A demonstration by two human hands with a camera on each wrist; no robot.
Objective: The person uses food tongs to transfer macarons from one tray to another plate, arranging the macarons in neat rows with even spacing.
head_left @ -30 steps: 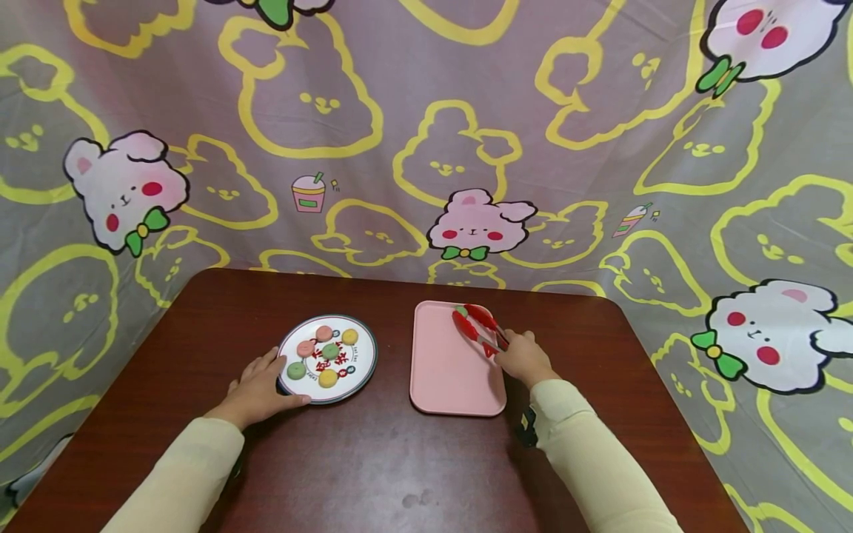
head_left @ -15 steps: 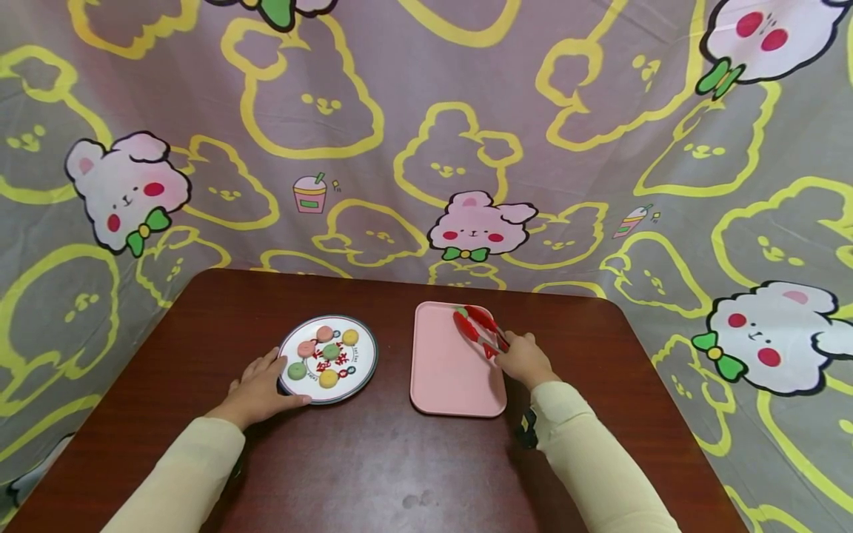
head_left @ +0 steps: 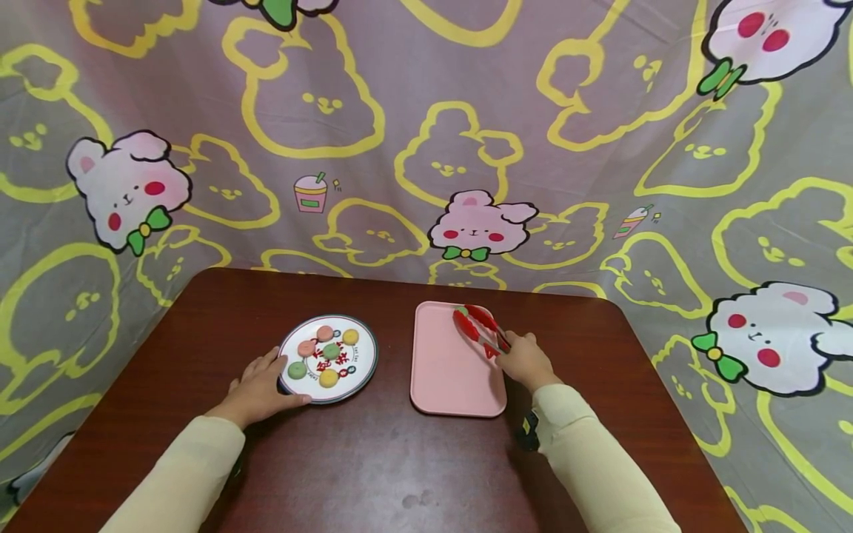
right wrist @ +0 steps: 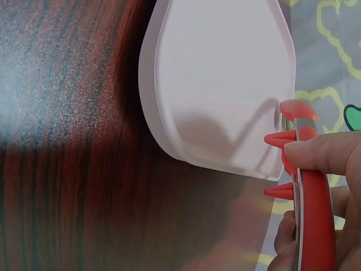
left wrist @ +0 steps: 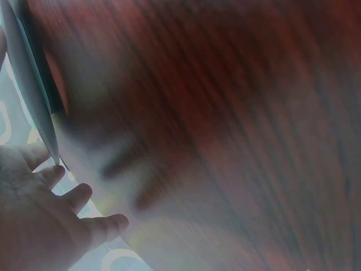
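My right hand (head_left: 526,360) grips red kitchen tongs (head_left: 469,327) over the far right part of a pink tray (head_left: 449,370). Between the tongs' tips sits a small green macaron (head_left: 460,311), mostly covered by them. In the right wrist view, thumb and fingers wrap the red handle (right wrist: 317,220), and the tray (right wrist: 225,68) lies beyond. My left hand (head_left: 256,389) rests with spread fingers along the near left rim of a round white plate (head_left: 362,363). On that plate lie several macarons, such as a yellow one (head_left: 329,378), a pink one (head_left: 306,349) and a green one (head_left: 297,370).
Plate and tray stand side by side on a dark brown table (head_left: 333,474), with a strip of wood between them. A cartoon-printed curtain (head_left: 373,185) hangs behind the table and along both sides.
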